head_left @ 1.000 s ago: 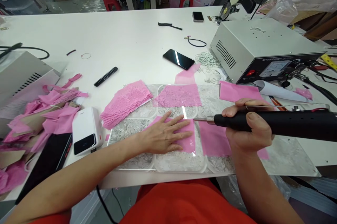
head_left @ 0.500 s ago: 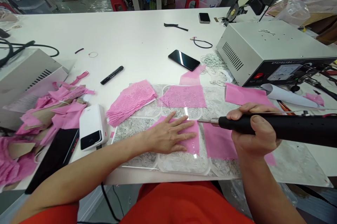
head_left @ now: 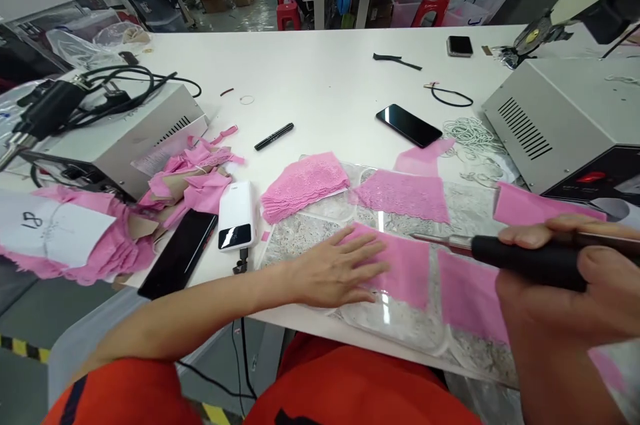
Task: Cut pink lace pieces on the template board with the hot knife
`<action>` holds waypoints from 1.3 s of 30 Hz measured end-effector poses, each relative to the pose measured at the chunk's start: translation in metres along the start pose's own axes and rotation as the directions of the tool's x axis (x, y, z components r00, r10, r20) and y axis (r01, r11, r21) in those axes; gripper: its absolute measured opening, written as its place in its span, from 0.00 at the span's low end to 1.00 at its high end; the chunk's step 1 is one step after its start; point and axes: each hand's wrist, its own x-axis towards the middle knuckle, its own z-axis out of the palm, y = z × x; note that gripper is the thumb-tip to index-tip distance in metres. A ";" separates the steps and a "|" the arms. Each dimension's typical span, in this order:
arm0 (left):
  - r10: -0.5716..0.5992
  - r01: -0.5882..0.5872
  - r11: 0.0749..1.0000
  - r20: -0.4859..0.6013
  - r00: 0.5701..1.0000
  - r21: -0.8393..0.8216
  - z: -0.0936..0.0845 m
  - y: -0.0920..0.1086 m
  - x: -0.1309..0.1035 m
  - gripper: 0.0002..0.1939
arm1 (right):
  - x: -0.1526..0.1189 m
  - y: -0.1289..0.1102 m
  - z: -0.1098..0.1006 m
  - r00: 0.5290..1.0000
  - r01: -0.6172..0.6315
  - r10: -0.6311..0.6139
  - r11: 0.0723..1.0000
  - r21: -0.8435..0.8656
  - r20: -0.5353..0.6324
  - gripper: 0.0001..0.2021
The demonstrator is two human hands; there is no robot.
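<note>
My left hand [head_left: 340,270] lies flat with fingers spread on the left part of a pink fabric piece [head_left: 407,268]. The piece rests on a clear plastic template [head_left: 420,335] over a grey speckled board. My right hand [head_left: 565,278] grips a black-handled tool [head_left: 525,260] with a thin pointed metal tip. That tip is over the piece's upper right part; whether it touches cannot be made out. Right of the piece lies another pink fabric panel [head_left: 470,292]. Behind are a stack of pink lace pieces [head_left: 305,186] and a single lace piece [head_left: 403,195].
A grey box [head_left: 565,118] stands at right, another grey box [head_left: 135,145] at left. Around me are a white power bank [head_left: 237,215], a dark tablet-like device [head_left: 180,252], a phone [head_left: 409,125], a marker [head_left: 274,136] and pink bundles [head_left: 75,232].
The view has turned left, showing more of the left box and bundles. My left hand has slid left on the fabric piece, uncovering more of it. The tool's tip has shifted inward from the piece's right edge.
</note>
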 end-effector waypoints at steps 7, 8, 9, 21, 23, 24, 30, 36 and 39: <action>-0.139 0.140 0.990 -0.044 0.989 0.017 0.011 0.001 -0.048 0.29 | -0.025 0.025 0.045 0.973 0.140 -0.139 0.990 0.009 0.186 0.07; -0.146 0.147 0.989 -0.045 0.988 0.020 0.010 0.002 -0.049 0.29 | -0.026 0.028 0.049 0.967 0.142 -0.140 0.990 0.005 0.214 0.06; -0.153 0.154 0.988 -0.047 0.987 0.025 0.009 0.003 -0.050 0.29 | -0.028 0.031 0.051 0.961 0.146 -0.142 0.989 -0.001 0.239 0.06; -0.177 0.180 0.983 -0.073 0.981 0.027 0.010 0.009 -0.059 0.29 | -0.030 0.040 0.059 0.955 0.136 -0.125 0.991 -0.021 0.268 0.06; -0.187 0.189 0.982 -0.078 0.979 0.022 0.010 0.010 -0.061 0.28 | -0.030 0.041 0.058 0.956 0.117 -0.108 0.993 -0.014 0.271 0.06; -0.191 0.193 0.981 -0.078 0.978 0.024 0.010 0.010 -0.062 0.28 | -0.030 0.041 0.057 0.956 0.111 -0.104 0.994 -0.009 0.274 0.06; -0.187 0.193 0.980 -0.088 0.978 0.056 0.010 0.011 -0.061 0.28 | -0.028 0.044 0.056 0.944 0.131 -0.130 0.991 0.015 0.305 0.07; -0.189 0.196 0.979 -0.118 0.975 0.054 0.006 0.014 -0.069 0.28 | -0.030 0.038 0.060 0.953 0.108 -0.103 0.994 -0.001 0.285 0.04; -0.202 0.212 0.975 -0.132 0.970 0.065 0.003 0.019 -0.081 0.27 | -0.036 0.032 0.061 0.952 0.034 -0.035 0.999 0.009 0.303 0.05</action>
